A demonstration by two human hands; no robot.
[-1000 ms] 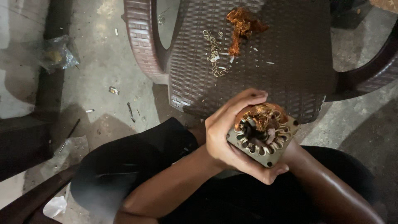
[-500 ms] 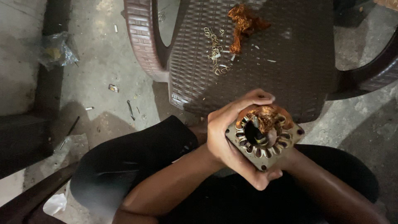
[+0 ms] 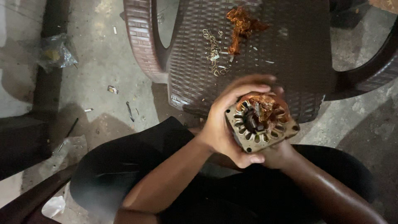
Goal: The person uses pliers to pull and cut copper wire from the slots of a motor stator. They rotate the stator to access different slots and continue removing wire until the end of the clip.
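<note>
Firmly gripped: square slotted steel stator [image 3: 261, 124].

Square slotted motor stator [image 3: 260, 124] (copper windings inside) tilted, held above lap.

Bare forearms, no sleeves, no rings or watch visible, black trousers [image 3: 124, 174]

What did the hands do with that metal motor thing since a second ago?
The left hand has slid further around the slotted metal motor core, its fingers now curling over the top edge. The core has turned a little in the grip, so its corner points more toward the lower right. The right hand stays underneath, mostly hidden. The copper wire clump and wire scraps on the woven chair have not moved.
</note>
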